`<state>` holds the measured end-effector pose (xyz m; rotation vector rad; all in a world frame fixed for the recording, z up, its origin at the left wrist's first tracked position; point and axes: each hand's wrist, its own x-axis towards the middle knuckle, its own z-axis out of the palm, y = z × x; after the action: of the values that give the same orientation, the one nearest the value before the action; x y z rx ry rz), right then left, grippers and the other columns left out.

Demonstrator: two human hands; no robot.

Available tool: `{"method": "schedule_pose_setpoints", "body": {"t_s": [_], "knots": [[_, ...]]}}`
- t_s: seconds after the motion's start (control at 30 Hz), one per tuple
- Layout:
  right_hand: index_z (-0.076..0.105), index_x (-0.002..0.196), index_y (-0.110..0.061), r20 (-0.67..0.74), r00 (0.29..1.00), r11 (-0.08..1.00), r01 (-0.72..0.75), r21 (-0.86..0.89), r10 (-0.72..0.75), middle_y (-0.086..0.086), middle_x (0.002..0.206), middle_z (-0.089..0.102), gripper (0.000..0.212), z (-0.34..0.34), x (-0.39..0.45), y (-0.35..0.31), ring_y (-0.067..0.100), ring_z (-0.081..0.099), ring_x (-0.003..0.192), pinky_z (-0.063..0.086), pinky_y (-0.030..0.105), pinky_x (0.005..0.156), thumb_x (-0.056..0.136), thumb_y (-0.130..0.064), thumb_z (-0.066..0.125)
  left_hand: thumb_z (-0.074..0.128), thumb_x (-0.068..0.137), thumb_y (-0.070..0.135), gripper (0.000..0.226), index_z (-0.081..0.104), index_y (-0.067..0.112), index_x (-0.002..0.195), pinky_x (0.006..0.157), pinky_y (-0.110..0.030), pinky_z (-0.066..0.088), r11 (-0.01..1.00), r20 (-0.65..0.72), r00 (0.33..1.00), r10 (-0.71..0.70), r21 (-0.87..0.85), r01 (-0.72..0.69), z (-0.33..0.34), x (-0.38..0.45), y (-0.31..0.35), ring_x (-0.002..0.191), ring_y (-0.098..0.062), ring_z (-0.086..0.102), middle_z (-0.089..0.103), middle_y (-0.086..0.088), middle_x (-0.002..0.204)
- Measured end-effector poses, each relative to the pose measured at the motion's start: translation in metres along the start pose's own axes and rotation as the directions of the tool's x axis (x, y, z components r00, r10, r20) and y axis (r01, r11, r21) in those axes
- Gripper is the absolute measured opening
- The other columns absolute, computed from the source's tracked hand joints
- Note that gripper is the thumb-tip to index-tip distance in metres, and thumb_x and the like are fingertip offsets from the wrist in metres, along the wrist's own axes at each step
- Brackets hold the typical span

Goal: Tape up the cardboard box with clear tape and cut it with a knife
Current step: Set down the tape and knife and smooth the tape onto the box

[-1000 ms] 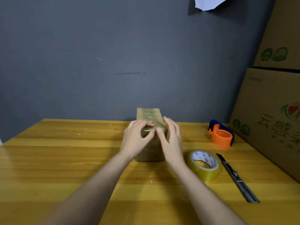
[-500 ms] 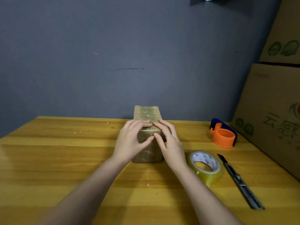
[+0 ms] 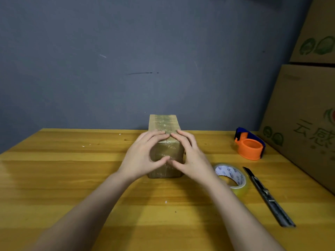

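A small cardboard box (image 3: 164,124), wrapped in shiny clear tape, stands lengthwise on the wooden table (image 3: 68,178). Both of my hands press on its near end. My left hand (image 3: 142,157) has its fingers on the top edge and its thumb on the front face. My right hand (image 3: 193,158) mirrors it, and the fingertips of both almost meet. To the right of the box lies a roll of clear tape (image 3: 234,179), partly behind my right wrist. A utility knife (image 3: 266,195) lies flat further right, its blade end pointing away from me.
An orange and blue tape dispenser (image 3: 250,144) sits at the back right of the table. Large cardboard cartons (image 3: 304,124) are stacked along the right edge. A grey wall (image 3: 126,60) rises just behind the table.
My thumbs have slid down the box's front face while my fingers stay on the top edge. The camera has tilted slightly downward and moved closer.
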<state>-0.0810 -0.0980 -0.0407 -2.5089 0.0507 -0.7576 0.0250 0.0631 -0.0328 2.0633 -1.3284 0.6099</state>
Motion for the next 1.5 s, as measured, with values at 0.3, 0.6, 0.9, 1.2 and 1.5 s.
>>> {"method": "schedule_pose_setpoints", "body": {"t_s": [0.3, 0.6, 0.9, 1.2, 1.5], "knots": [[0.054, 0.121, -0.026, -0.305, 0.945, 0.992, -0.095, 0.088, 0.118, -0.007, 0.131, 0.044, 0.043, 0.028, 0.008, -0.016, 0.013, 0.047, 0.123, 0.042, 0.028, 0.095, 0.087, -0.053, 0.051, 0.062, 0.087, 0.027, 0.029, 0.066, 0.029, 0.116, 0.107, -0.011, 0.028, 0.942, -0.069, 0.984, -0.162, -0.307, 0.134, 0.003, 0.004, -0.003, 0.126, -0.002, 0.046, 0.062, 0.014, 0.124], [0.047, 0.131, -0.025, -0.262, 0.965, 0.994, -0.043, -0.103, 0.015, -0.004, 0.138, 0.041, 0.055, 0.025, 0.005, -0.007, 0.016, 0.048, 0.123, 0.047, 0.032, 0.091, 0.084, -0.051, 0.056, 0.067, 0.083, 0.029, 0.054, 0.047, 0.034, 0.133, 0.113, -0.02, 0.02, 0.994, 0.034, 0.999, -0.014, -0.104, 0.018, 0.003, -0.001, -0.013, 0.137, -0.005, 0.031, 0.047, 0.016, 0.141], [0.023, 0.143, -0.04, -0.043, 0.998, 0.967, 0.041, -0.253, -0.053, -0.017, 0.152, 0.022, 0.087, 0.006, -0.002, 0.001, 0.016, 0.04, 0.131, 0.046, 0.037, 0.099, 0.073, -0.044, 0.073, 0.073, 0.071, 0.042, 0.075, 0.037, 0.037, 0.137, 0.111, -0.035, 0.03, 1.0, 0.077, 0.997, -0.005, 0.027, 0.003, 0.0, -0.003, -0.008, 0.139, -0.009, 0.029, 0.04, 0.016, 0.145], [0.049, 0.128, -0.031, -0.267, 0.959, 0.989, -0.058, 0.134, 0.093, -0.016, 0.138, 0.046, 0.036, 0.018, 0.003, -0.007, 0.006, 0.044, 0.125, 0.042, 0.034, 0.103, 0.094, -0.042, 0.042, 0.043, 0.079, 0.053, 0.036, 0.062, 0.031, 0.1, 0.097, -0.038, 0.04, 0.952, -0.217, 0.927, -0.305, -0.094, 0.291, 0.019, 0.009, 0.026, 0.12, -0.016, 0.047, 0.061, 0.009, 0.113], [0.042, 0.136, -0.031, -0.178, 0.984, 0.997, 0.0, 0.076, 0.014, -0.016, 0.145, 0.039, 0.043, 0.014, 0.001, 0.004, 0.004, 0.038, 0.131, 0.029, 0.021, 0.106, 0.094, -0.036, 0.05, 0.055, 0.076, 0.055, 0.046, 0.055, 0.033, 0.116, 0.097, -0.036, 0.037, 0.981, -0.159, 0.974, -0.16, 0.079, 0.175, 0.019, 0.001, 0.014, 0.125, -0.012, 0.044, 0.056, 0.012, 0.123]]}}
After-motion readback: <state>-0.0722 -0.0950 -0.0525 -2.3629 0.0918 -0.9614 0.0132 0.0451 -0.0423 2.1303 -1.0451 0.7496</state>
